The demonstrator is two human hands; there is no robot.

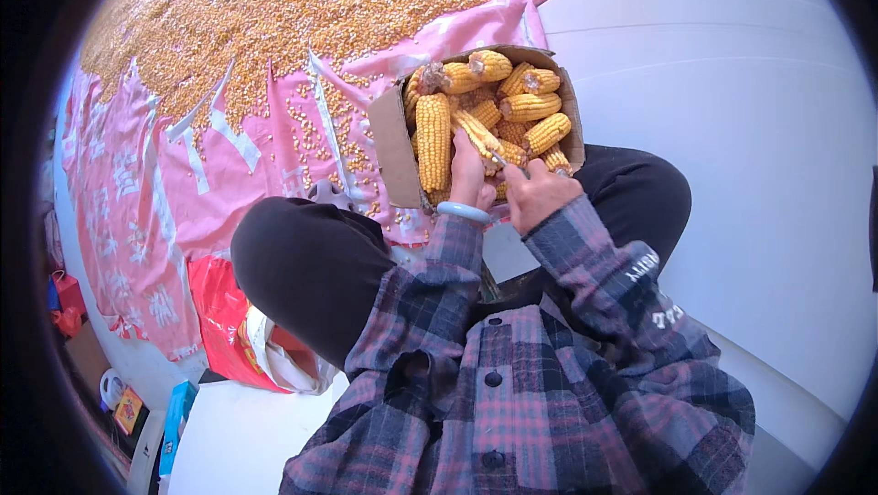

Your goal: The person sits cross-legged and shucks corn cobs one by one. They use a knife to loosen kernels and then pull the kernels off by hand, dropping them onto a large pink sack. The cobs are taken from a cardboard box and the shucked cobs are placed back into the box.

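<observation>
corn cob [476,134] over a box [390,149]
left hand [468,175] grasps it; right hand [540,194] grips a thin tool [499,159] against it

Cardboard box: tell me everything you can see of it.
The box, brown and apparently cardboard, stands open-topped just beyond the bent legs, filled with yellow corn cobs lying at various angles. A wide flap on its left spreads outward, over the pink sheet in this view. Its near side is mostly hidden; whether it touches the right knee cannot be told.
</observation>
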